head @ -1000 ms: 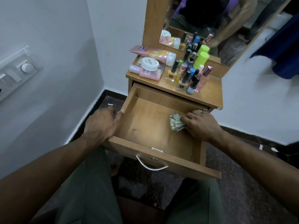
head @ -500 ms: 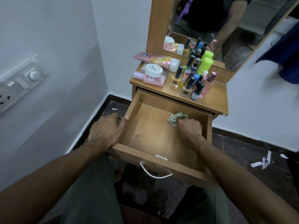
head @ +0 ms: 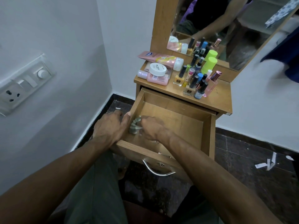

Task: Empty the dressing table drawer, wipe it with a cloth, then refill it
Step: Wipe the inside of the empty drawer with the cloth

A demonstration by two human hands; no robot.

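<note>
The wooden drawer (head: pixel 181 120) of the dressing table is pulled out and holds only a cloth. My right hand (head: pixel 153 128) grips the crumpled greenish cloth (head: pixel 135 126) and presses it on the drawer floor against the left wall. My left hand (head: pixel 110 126) grips the drawer's left side wall from outside, thumb over the rim. On the table top (head: pixel 221 101) stand several nail polish bottles (head: pixel 194 80), a pink tube (head: pixel 161 59), a white jar (head: pixel 157 69), a pink bottle (head: pixel 153 77) and a lime green can (head: pixel 209 63).
A mirror (head: pixel 226 26) rises behind the table top. A white wall with a switch plate (head: pixel 22 84) is close on the left. The drawer's metal handle (head: pixel 157 171) faces me. Paper scraps (head: pixel 267 164) lie on the dark floor at the right.
My right hand has swept the cloth across the drawer floor from the right side to the left wall. My left hand has stayed on the drawer's left side.
</note>
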